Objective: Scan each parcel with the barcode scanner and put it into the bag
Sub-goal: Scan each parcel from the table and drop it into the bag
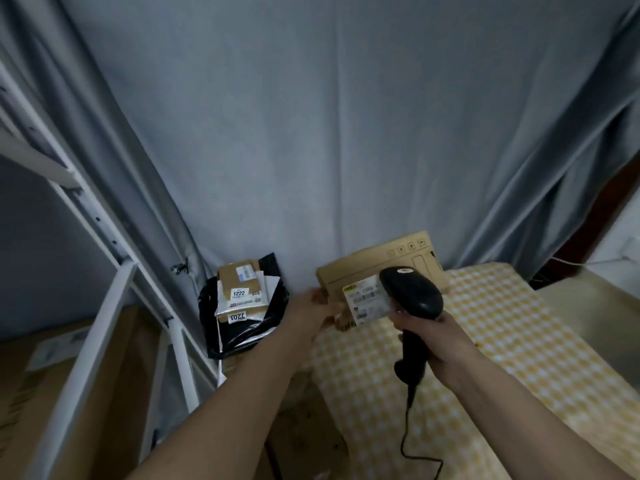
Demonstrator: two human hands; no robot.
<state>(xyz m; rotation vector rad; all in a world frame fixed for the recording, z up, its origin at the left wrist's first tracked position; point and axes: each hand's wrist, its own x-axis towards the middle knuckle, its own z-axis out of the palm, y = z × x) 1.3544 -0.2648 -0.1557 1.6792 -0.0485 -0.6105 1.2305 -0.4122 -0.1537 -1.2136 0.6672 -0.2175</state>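
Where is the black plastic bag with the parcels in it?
The black plastic bag sits left of centre, against the grey curtain, between the white metal shelf frame and the left hand.

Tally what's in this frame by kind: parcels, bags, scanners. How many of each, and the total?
Parcels: 3: one box held by the left hand, two stacked in the bag, labelled 1222 and 1201
Bags: 1, black
Scanners: 1, in the right hand
Total: 5

The scanner point(412, 292) is black, the box point(377, 268) is brown, the tablecloth point(502, 341) has yellow and white checks, the curtain point(311, 133) is grey.
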